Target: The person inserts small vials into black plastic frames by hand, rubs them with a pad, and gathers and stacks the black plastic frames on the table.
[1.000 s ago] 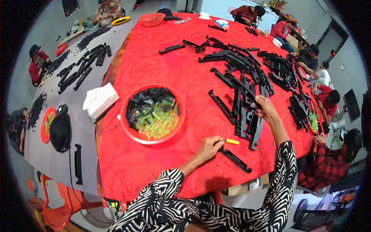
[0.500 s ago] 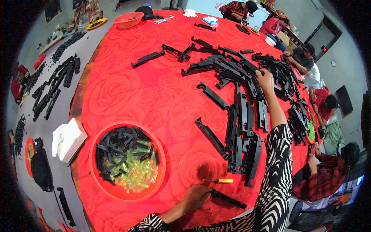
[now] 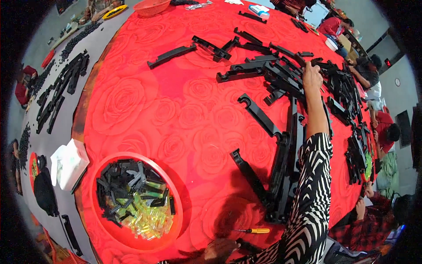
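Observation:
My right hand (image 3: 312, 78) reaches far across the red-covered table, its fingers closed on the end of a long black plastic part (image 3: 300, 60) in the pile. Close to me at the bottom edge, my left hand (image 3: 221, 249) lies in shadow, closed around the end of another black plastic bar (image 3: 249, 246), partly hidden by my right sleeve. Just beyond it lies a small screwdriver (image 3: 257, 230) with a yellow handle. Many notched black bars (image 3: 259, 115) are spread between my hands, some under my right forearm.
A red bowl (image 3: 179, 220) of small black pieces and clear yellowish pieces stands at left. Beside it are a white tissue pack (image 3: 70, 163) and a grey table (image 3: 59, 145) with more black parts. A red basket (image 3: 151, 8) sits far back. Other people work along the right side.
My right hand has moved farther up the pile. The view has shifted, so the bowl, screwdriver and left hand sit lower in the picture. My left hand still has the bar.

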The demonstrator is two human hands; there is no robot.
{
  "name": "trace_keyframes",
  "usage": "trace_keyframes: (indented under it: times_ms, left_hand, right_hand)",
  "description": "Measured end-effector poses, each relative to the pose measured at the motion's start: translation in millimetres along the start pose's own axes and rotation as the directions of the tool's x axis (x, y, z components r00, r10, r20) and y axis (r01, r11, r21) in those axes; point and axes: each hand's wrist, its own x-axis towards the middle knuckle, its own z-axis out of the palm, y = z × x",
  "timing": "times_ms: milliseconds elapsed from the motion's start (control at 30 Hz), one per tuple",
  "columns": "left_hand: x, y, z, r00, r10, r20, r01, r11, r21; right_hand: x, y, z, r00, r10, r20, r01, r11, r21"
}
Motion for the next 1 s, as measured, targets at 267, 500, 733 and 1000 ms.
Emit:
trace_keyframes:
  times_ms: [267, 500, 733, 1000]
  left_hand:
    - [15, -25, 31, 0.974, -0.048, -0.220, 0.040, 0.998, -0.043]
    - [7, -31, 55, 0.906, 0.012, -0.422, -0.025, 0.999, -0.025]
    - [-16, -8, 48, 0.779, 0.115, -0.616, -0.168, 0.985, -0.029]
    - [-36, 37, -38, 0.580, 0.238, -0.779, -0.530, 0.837, -0.139]
  right_hand:
    - [19, 18, 37, 0.994, -0.075, 0.075, 0.067, 0.992, 0.109]
    - [50, 50, 8, 0.863, -0.368, 0.346, 0.344, 0.930, 0.131]
    - [-20, 73, -63, 0.742, -0.559, 0.370, 0.452, 0.825, 0.340]
    - [-142, 110, -148, 0.664, -0.673, 0.325, 0.480, 0.717, 0.505]
